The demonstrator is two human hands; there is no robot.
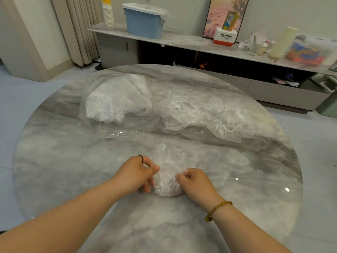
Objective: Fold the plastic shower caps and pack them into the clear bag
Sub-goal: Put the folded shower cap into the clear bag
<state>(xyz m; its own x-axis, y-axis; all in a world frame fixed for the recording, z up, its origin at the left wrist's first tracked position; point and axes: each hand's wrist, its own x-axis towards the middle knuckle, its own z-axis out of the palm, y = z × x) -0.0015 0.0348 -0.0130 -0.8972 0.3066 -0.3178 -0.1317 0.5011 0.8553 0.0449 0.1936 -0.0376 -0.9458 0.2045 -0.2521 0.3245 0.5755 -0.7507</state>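
Note:
A crumpled clear shower cap [166, 181] lies on the round marble table [73, 161] near its front middle. My left hand [135, 173] pinches its left side, and my right hand [196, 183] grips its right side with curled fingers. Farther back on the left lies the clear bag [116, 103], holding a white bundle of folded caps. A loose pile of unfolded shower caps [206, 114] lies to the right of the bag.
Behind the table runs a low marble-topped cabinet [182, 41] with a blue bin [144, 20], stacked cups [108, 13], a Panasonic box [225, 36] and other clutter. Curtains [80, 28] hang at the back left. Pale floor surrounds the table.

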